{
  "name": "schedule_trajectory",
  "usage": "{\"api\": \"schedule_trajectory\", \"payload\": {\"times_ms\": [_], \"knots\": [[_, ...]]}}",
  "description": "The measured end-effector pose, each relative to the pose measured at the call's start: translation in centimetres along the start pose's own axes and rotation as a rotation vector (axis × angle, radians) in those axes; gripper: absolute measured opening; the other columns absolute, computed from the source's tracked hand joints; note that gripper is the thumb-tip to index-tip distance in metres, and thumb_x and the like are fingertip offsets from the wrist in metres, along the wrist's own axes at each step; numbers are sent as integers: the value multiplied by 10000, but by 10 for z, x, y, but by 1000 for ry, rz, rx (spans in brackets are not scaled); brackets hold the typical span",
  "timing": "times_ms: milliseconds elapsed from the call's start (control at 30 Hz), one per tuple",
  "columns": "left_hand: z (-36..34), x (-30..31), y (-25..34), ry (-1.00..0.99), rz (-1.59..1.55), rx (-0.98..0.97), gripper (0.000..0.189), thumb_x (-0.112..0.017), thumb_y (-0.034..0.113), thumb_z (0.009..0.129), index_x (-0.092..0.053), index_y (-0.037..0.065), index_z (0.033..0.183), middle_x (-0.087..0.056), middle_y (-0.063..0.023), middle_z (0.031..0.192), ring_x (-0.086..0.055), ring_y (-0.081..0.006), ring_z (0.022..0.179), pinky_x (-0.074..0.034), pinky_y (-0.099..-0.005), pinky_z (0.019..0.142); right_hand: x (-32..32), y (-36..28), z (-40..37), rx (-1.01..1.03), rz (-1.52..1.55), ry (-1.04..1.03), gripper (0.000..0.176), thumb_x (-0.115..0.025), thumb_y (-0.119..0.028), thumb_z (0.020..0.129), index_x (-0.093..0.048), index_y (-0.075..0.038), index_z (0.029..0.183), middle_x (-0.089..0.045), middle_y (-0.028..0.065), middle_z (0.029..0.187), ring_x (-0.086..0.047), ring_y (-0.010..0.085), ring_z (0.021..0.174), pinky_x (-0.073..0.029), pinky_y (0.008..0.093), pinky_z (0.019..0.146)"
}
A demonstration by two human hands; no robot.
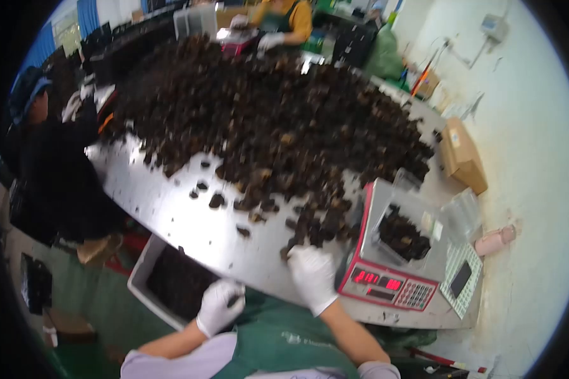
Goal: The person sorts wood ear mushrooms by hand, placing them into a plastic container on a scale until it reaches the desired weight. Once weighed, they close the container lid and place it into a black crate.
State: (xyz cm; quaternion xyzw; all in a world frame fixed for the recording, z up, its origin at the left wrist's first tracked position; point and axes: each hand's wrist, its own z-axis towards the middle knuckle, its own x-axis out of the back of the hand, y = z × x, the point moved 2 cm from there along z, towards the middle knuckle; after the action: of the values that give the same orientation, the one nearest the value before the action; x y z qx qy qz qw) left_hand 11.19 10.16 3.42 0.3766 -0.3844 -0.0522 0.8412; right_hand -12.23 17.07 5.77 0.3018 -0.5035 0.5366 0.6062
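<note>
My right hand (313, 278), in a white glove, reaches to the near edge of a big heap of dark brown dried fungus pieces (253, 120). Its fingers are closed at a small brown piece by the fingertips. Close to my apron, my white-gloved left hand (220, 306) is curled; a dark spot shows between thumb and fingers, too small to name. Right of my right hand stands a red-trimmed digital scale (385, 287) with lit red digits. On its pan sits a clear plastic box (398, 243) partly filled with the same dark pieces.
A white bin (146, 284) with dark contents is below the metal table (189, 237). A calculator-like keypad board (461, 278), a pink bottle (495, 240), clear lids (461, 215) and a cardboard box (461, 155) lie at right. Two co-workers are at the table's left and far sides.
</note>
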Motion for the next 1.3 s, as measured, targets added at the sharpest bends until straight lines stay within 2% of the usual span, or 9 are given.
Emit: {"api": "schedule_trajectory", "payload": {"times_ms": [133,233,267,667,733,833,1000,1100,1300], "knots": [[36,4,9,60,132,53,281,-779,21,699,-636,71,936,-672,-114,952,-648,-325,887,-504,-414,777,10,33,-17,-174,144,181,418,-648,-112,865,-593,-113,1280,-602,128,1037,-566,314,936,-453,457,816],[72,-37,13,-27,-14,31,286,-747,35,766,-665,83,1037,-680,-132,1038,-654,-346,919,-527,-425,795,13,21,-15,-243,96,173,544,-644,-146,868,-537,-109,1401,-546,147,1274,-526,342,1168,-421,475,999],[84,-58,8,-210,-41,78,336,-735,40,784,-662,84,1109,-679,-137,1070,-656,-342,913,-535,-421,781,12,17,-15,-249,100,161,544,-644,-146,868,-537,-109,1401,-546,147,1274,-526,342,1168,-421,475,999],[181,-17,-89,206,416,184,280,-700,97,818,-695,102,1098,-676,-94,1027,-623,-318,924,-503,-422,825,-19,4,8,-86,106,45,417,-678,-257,861,-654,-205,1274,-498,80,1367,-414,324,1330,-258,635,1124],[175,-22,-94,-191,306,137,203,-726,151,818,-717,110,1017,-688,-72,953,-636,-310,856,-502,-421,816,-18,5,17,-76,99,29,400,-679,-253,860,-662,-202,1256,-502,80,1362,-415,322,1330,-255,639,1125],[158,-22,-61,-113,178,-32,140,-754,214,824,-726,106,908,-682,-87,830,-639,-305,765,-499,-416,715,-18,3,27,-66,97,26,361,-677,-243,859,-680,-195,1217,-517,77,1345,-425,320,1322,-253,642,1127],[195,-25,-97,232,342,113,150,-752,225,836,-686,116,915,-593,-63,803,-605,-270,755,-466,-402,659,-22,0,34,-80,118,7,339,-675,-230,858,-690,-199,1195,-547,65,1312,-439,317,1310,-258,646,1123],[206,-40,-111,74,533,93,164,-759,234,829,-692,116,923,-594,-66,808,-615,-268,786,-473,-393,672,-19,-1,37,-88,116,-1,326,-674,-229,859,-699,-197,1182,-553,62,1305,-438,315,1310,-256,645,1124],[190,4,-110,-10,-129,557,157,-723,200,923,-689,50,952,-637,-18,872,-581,-98,818,-466,-259,738,-13,2,36,-118,132,6,314,-670,-221,862,-707,-198,1173,-564,58,1292,-430,310,1315,-230,637,1138]]}}
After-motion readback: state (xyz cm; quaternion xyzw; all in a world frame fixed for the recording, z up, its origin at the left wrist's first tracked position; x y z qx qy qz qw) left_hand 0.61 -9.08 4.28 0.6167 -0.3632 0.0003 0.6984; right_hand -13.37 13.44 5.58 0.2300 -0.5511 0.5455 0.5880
